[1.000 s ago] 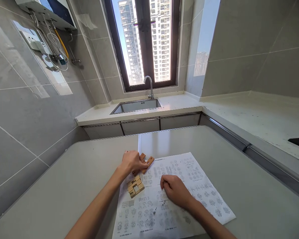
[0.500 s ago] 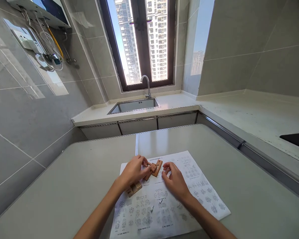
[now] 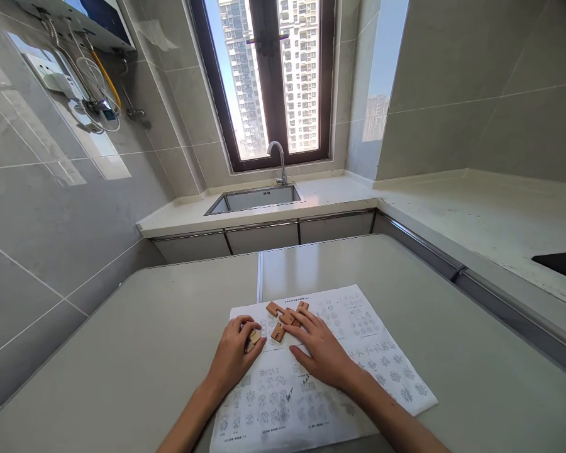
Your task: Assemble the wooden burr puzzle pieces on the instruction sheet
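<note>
Printed sheet [image 3: 330,402], one, on pale table [image 3: 146,346]. Right hand [image 3: 323,352], fingers outspread, tips on brown wooden pieces [image 3: 278,331]. Left hand [image 3: 236,348], curled about pale wooden blocks [image 3: 253,340], these partly hidden between thumb and fingers. Brown pieces: loose cluster, between the hands and slightly beyond, at sheet's far edge. Sink [image 3: 255,199], behind table.

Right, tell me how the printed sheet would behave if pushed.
The printed sheet looks like thin paper, so it would probably flex or buckle. Lying flat on the glossy table, it may slide easily, likely carrying the brown wooden pieces on top along.
</note>
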`<action>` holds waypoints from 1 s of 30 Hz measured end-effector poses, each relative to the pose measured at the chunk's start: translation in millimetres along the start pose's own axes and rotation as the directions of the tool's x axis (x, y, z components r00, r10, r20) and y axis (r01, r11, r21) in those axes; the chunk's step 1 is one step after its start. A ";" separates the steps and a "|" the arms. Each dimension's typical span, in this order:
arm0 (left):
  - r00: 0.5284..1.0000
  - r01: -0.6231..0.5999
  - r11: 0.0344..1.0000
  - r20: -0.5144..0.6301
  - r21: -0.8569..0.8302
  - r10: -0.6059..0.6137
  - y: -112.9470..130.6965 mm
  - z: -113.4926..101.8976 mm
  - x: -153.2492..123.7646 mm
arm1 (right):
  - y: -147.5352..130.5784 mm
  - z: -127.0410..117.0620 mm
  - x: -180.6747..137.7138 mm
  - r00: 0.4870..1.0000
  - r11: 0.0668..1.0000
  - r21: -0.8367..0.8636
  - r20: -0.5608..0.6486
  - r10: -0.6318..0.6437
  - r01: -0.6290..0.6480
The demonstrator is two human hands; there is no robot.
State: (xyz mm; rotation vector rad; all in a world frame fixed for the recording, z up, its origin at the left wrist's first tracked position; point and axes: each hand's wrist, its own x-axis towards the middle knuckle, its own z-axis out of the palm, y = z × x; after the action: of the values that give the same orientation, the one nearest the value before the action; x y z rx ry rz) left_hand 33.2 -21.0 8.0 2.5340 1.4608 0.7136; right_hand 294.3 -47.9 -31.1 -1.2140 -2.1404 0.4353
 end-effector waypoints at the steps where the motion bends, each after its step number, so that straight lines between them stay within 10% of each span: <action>1: 1.000 0.017 1.000 -0.015 0.004 -0.017 -5.4 -0.3 3.4 | 0.5 -0.1 -0.4 1.000 1.000 0.001 -0.003 0.002 -0.002; 7: 0.994 0.065 0.995 -0.091 0.080 -0.058 -19.9 -1.4 17.2 | -0.8 -6.3 -2.4 1.000 0.997 0.076 -0.025 -0.001 0.003; 16: 0.989 -0.148 0.989 0.004 0.016 0.148 29.3 4.1 29.2 | -7.9 -12.2 0.3 0.991 0.966 0.260 -0.124 0.041 -0.007; 30: 0.992 -0.123 0.992 -0.020 -0.003 0.123 29.2 13.9 19.9 | 2.9 -2.8 -3.1 0.990 0.991 0.113 -0.112 0.086 -0.073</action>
State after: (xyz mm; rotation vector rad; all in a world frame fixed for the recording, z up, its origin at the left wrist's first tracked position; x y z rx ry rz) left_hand 70.8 -17.8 12.4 2.6393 1.3162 0.7610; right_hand 299.2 -49.1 -31.8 -1.2354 -1.9497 0.4966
